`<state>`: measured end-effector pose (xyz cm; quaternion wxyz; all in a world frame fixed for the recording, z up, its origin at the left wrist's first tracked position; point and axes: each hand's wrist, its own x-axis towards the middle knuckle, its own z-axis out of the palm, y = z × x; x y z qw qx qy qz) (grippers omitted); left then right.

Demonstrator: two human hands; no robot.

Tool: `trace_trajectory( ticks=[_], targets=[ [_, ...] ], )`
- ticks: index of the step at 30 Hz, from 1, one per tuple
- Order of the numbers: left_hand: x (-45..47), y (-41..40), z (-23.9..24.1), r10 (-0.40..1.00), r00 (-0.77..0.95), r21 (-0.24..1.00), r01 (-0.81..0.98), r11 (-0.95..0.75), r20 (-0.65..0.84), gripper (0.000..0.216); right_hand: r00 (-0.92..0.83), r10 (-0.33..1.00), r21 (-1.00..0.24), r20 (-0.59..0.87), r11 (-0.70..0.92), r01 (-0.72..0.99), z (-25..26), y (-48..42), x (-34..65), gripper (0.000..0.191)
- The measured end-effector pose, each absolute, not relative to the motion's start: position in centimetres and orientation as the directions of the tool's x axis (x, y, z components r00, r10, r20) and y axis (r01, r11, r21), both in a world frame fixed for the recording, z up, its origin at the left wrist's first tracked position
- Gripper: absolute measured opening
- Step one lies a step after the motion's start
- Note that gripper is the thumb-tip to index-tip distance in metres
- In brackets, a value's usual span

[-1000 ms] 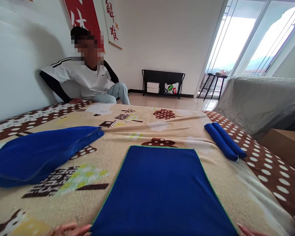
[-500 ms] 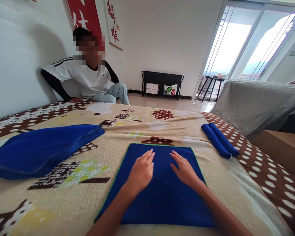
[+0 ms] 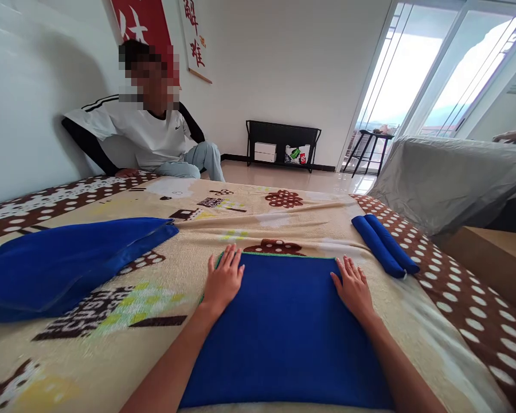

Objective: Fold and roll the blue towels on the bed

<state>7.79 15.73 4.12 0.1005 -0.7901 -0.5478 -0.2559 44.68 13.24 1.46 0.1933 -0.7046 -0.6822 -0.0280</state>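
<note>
A blue cloth (image 3: 284, 332) with green edging lies flat on the patterned blanket (image 3: 249, 201) in front of me. My left hand (image 3: 223, 278) rests with fingers stretched out over its far left corner, partly covering that edge. At the far right corner, my right hand (image 3: 353, 287) lies flat, fingers extended, across the cloth's edge and the blanket. Neither hand grips anything. Two rolled blue cloths (image 3: 384, 244) lie side by side beyond my right hand. To the left is a larger blue fabric bag or folded piece (image 3: 69, 264), with an edge like a zipper.
A person (image 3: 150, 132) sits at the far left corner of the bed, one hand on the blanket. A black rack (image 3: 282, 143) stands against the far wall. On the right are a plastic-covered piece of furniture (image 3: 451, 172), a cardboard box (image 3: 490, 258) and a black stool (image 3: 372, 149).
My hands have moved apart from above the cloth's middle, the left one leftward and the right one rightward, onto its far corners. The cloth lies spread out as before.
</note>
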Motion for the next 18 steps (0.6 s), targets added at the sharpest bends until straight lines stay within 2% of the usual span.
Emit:
trace_trajectory(
  ticks=[3, 6, 8, 11, 14, 16, 18],
  targets=[
    [11.9, 10.5, 3.8, 0.763, 0.443, 0.064, 0.846, -0.53, 0.47, 0.05, -0.055, 0.941, -0.184, 0.335, 0.123, 0.975, 1.4, 8.9, 40.1, 0.057],
    [15.1, 5.3, 2.3, 0.685, 0.595, -0.007, 0.757, -0.653, 0.422, 0.06, -0.32, 0.87, -0.069, 0.374, 0.37, 0.926, 0.0, 3.7, 34.7, 0.061],
    [15.2, 3.2, 1.4, 0.672, 0.623, -0.05, 0.747, -0.663, 0.401, 0.062, -0.387, 0.824, 0.025, 0.413, 0.415, 0.909, -1.0, 1.1, 33.3, 0.067],
    [11.6, 1.7, 0.8, 0.685, 0.608, -0.15, 0.781, -0.606, 0.401, 0.064, -0.382, 0.794, 0.123, 0.473, 0.37, 0.921, -1.7, -1.1, 35.7, 0.071],
    [5.7, 0.8, 0.7, 0.635, 0.656, -0.274, 0.751, -0.6, 0.407, 0.065, -0.494, 0.707, 0.178, 0.506, 0.475, 0.862, -1.5, -2.6, 41.5, 0.069],
    [2.0, -0.2, 0.4, 0.613, 0.67, -0.256, 0.735, -0.628, 0.418, 0.06, -0.558, 0.67, 0.164, 0.49, 0.558, 0.813, -1.6, -3.9, 45.3, 0.069],
    [-0.8, -1.3, -0.2, 0.679, 0.567, -0.103, 0.797, -0.595, 0.466, 0.059, -0.527, 0.703, 0.064, 0.478, 0.57, 0.819, -2.1, -5.5, 48.1, 0.064]
  ],
)
